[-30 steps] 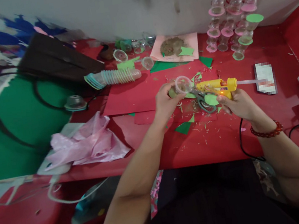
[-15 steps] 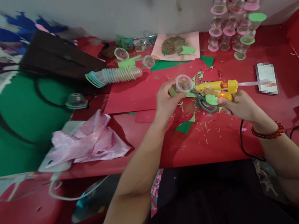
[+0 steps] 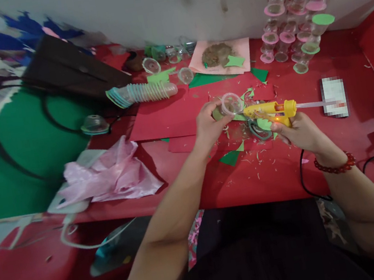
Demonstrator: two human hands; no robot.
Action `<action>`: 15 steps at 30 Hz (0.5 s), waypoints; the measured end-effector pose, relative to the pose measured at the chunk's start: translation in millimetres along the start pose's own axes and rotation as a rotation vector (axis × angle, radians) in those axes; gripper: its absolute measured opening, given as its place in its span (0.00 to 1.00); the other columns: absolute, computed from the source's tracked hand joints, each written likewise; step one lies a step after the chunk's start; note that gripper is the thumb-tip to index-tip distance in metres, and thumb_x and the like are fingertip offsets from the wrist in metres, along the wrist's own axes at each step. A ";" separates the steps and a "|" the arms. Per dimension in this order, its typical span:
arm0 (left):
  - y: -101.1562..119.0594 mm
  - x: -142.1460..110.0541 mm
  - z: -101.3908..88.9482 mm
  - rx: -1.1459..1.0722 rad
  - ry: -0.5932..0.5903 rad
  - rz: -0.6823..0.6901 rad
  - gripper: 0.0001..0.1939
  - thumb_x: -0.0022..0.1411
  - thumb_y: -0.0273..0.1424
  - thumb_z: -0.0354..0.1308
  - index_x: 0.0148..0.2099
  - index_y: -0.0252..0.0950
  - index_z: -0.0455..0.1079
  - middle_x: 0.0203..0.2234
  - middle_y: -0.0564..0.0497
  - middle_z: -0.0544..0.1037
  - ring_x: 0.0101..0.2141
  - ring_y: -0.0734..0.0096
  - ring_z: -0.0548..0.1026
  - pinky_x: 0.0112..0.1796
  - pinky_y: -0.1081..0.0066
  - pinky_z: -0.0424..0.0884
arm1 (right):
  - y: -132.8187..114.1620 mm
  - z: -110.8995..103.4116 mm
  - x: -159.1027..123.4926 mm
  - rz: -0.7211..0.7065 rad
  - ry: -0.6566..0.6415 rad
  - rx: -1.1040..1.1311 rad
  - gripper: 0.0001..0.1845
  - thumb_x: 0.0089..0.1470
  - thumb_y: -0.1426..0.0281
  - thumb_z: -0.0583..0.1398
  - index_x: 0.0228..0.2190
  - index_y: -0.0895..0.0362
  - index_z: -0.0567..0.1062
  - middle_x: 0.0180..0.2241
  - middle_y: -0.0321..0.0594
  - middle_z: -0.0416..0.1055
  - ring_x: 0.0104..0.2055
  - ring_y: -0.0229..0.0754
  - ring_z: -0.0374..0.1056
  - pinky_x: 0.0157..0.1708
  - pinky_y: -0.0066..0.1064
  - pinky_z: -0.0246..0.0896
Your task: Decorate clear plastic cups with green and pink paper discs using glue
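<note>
A small clear plastic cup [image 3: 232, 103] is in my left hand [image 3: 208, 124], whose fingers and thumb pinch its side, with the rim facing up toward me. My right hand [image 3: 298, 133] is wrapped round the handle of a yellow hot glue gun [image 3: 265, 109]. A clear glue stick [image 3: 313, 104] pokes out of the gun's back, and an orange light glows on its body. The nozzle is at the cup's rim; I cannot tell if it touches. By my right fingertips is a light green paper piece [image 3: 263, 124], perhaps held too. Grey-handled scissors [image 3: 257, 134] lie below the gun.
Paper scraps litter the red table [image 3: 253, 191]. A nested stack of plastic cups [image 3: 143, 93] lies behind left, near a dark bag [image 3: 71, 73]. Pink cloth [image 3: 109, 172] is at left. A phone [image 3: 333, 97] lies right; joined cups [image 3: 286, 37] stand behind.
The glue gun has shifted slightly left and the cup slightly right, so nozzle and rim are closer. Both hands keep their holds.
</note>
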State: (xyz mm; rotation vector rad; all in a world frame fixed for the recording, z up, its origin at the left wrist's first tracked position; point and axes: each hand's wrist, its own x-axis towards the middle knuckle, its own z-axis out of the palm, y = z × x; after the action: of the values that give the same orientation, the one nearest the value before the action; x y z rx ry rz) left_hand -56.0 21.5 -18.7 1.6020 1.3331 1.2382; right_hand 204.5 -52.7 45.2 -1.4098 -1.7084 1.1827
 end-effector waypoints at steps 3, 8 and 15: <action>-1.4 0.5 0.9 -0.001 0.007 -0.012 0.19 0.52 0.29 0.75 0.47 0.42 0.81 0.49 0.47 0.84 0.50 0.58 0.80 0.53 0.56 0.76 | 1.3 0.7 0.0 0.003 -0.012 -0.002 0.23 0.61 0.49 0.66 0.27 0.54 0.72 0.14 0.27 0.61 0.17 0.32 0.56 0.19 0.30 0.51; -0.8 0.6 1.4 0.029 0.006 -0.009 0.19 0.51 0.28 0.75 0.46 0.42 0.81 0.48 0.48 0.84 0.49 0.57 0.80 0.54 0.56 0.76 | -1.5 1.4 -0.4 -0.035 -0.026 0.014 0.24 0.61 0.47 0.65 0.29 0.54 0.73 0.13 0.26 0.60 0.16 0.32 0.54 0.18 0.29 0.50; 0.6 0.4 1.6 0.075 -0.011 -0.017 0.19 0.51 0.28 0.76 0.47 0.42 0.81 0.47 0.48 0.83 0.49 0.57 0.80 0.54 0.56 0.76 | -2.2 3.0 -0.8 -0.059 -0.018 0.002 0.24 0.60 0.46 0.65 0.31 0.54 0.75 0.14 0.26 0.60 0.16 0.32 0.54 0.18 0.29 0.49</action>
State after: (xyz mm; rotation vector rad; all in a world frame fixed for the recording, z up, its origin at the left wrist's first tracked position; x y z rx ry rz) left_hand -54.3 21.8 -18.6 1.6433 1.3983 1.1801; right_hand 201.2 -54.3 46.1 -1.3421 -1.7490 1.1680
